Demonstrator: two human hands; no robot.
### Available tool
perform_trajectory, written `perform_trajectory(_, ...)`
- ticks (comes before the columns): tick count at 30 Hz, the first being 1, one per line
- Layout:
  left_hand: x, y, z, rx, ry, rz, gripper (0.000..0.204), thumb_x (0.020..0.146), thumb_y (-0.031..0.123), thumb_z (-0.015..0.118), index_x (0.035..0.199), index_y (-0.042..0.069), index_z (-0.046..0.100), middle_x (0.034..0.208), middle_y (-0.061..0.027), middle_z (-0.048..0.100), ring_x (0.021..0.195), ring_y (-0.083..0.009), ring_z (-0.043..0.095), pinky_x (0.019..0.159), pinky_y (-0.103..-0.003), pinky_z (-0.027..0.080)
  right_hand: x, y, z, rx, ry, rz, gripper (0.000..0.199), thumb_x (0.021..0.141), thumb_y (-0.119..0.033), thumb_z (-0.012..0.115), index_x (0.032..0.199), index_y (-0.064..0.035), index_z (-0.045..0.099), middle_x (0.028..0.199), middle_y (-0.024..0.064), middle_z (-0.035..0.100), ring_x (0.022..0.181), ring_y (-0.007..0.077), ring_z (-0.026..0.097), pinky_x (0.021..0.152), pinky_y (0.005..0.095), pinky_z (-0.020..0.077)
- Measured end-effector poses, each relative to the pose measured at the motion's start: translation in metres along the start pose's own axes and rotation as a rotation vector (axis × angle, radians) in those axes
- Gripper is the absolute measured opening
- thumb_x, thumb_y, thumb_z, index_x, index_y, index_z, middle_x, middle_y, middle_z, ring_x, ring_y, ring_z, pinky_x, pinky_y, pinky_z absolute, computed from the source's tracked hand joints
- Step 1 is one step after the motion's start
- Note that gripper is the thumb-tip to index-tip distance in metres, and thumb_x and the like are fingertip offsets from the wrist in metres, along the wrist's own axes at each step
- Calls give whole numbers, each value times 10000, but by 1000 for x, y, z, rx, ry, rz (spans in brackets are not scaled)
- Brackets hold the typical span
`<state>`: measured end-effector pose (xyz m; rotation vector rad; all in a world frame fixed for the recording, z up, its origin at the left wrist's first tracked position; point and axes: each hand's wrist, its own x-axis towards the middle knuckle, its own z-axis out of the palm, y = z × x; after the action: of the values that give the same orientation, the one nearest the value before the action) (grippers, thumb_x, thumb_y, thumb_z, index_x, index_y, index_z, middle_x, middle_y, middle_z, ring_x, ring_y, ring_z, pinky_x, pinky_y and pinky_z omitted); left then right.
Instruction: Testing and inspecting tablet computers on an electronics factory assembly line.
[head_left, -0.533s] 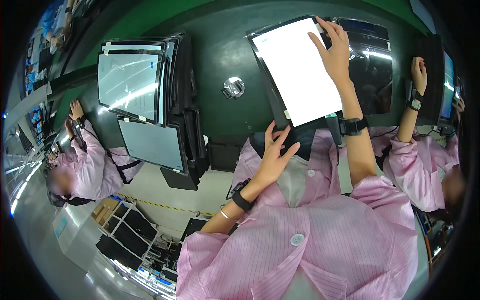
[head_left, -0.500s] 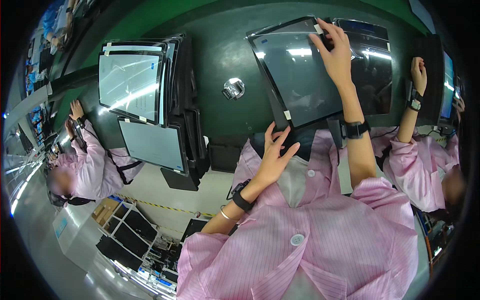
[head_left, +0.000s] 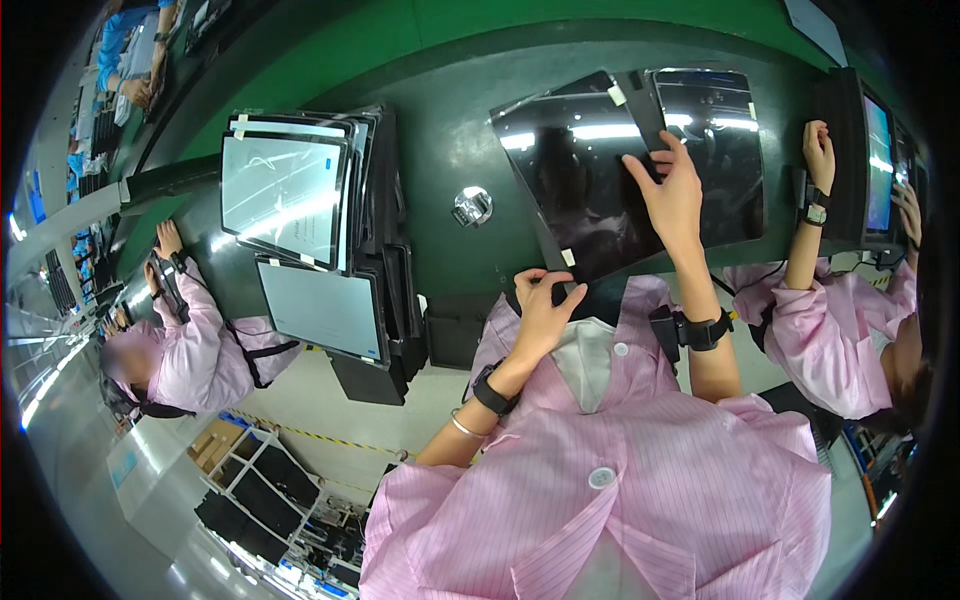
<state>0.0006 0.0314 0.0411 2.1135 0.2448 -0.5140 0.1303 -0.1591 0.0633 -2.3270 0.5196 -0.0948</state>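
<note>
A dark, glossy tablet (head_left: 585, 185) with white tabs on its edges lies tilted on the green tabletop in front of me. My right hand (head_left: 668, 195) is at its right edge, thumb over the screen and fingers bent around the side. At the near left corner, the curled fingers of my left hand (head_left: 545, 312) grip the edge; the fingertips are partly hidden. Beside it on the right, partly under my right hand, lies a second dark tablet (head_left: 715, 165). A small shiny round metal piece (head_left: 473, 207) sits to the left of the tablet.
To the left stand stacks of pale-screened tablets (head_left: 280, 190), with another pale tablet (head_left: 322, 310) nearer me. A black tray (head_left: 455, 340) is at the table's near edge. Co-workers in pink sit on both sides; a lit monitor (head_left: 878, 165) stands at the right.
My right hand has slid nearer to me along the tablet's right edge. The tablet's greyish screen now looks black. My left fingers are more curled at the corner. The view has shifted slightly.
</note>
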Motion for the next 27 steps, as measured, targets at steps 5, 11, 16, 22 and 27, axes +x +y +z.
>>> perform_trajectory(5,2,-1,-9,-104,-199,-90,306,751,311,698,941,85,620,984,-92,434,968,-202,394,752,-276,387,7,6,2,-80,-157,10,645,723,-436,684,1080,63,483,775,169,582,744,311,586,680,370,461)
perform_trajectory(11,-17,79,-57,-591,-358,-135,282,866,145,580,1100,32,469,870,36,494,763,-30,434,675,-188,380,2,-3,-2,167,-456,232,607,789,-500,589,931,89,578,745,156,604,712,219,586,673,322,448)
perform_trajectory(16,-24,142,-99,-787,-461,56,408,857,88,557,1223,41,386,932,24,481,818,-41,445,707,-189,374,-8,-32,-14,757,-543,477,593,826,-483,562,1011,80,582,875,49,582,818,122,519,758,235,394)
perform_trajectory(22,-29,157,-113,-925,-538,202,318,843,53,564,1097,28,374,1018,-21,452,901,-76,444,785,-234,391,0,-63,-35,822,-603,477,544,828,-477,563,971,47,590,841,51,572,808,117,517,744,234,398)
perform_trajectory(27,-27,155,-115,-943,-613,228,565,834,142,543,1308,11,265,1173,-86,451,1016,-153,475,862,-287,386,-1,-70,-38,840,-590,454,560,820,-488,568,968,52,588,863,61,566,815,127,512,746,242,396)
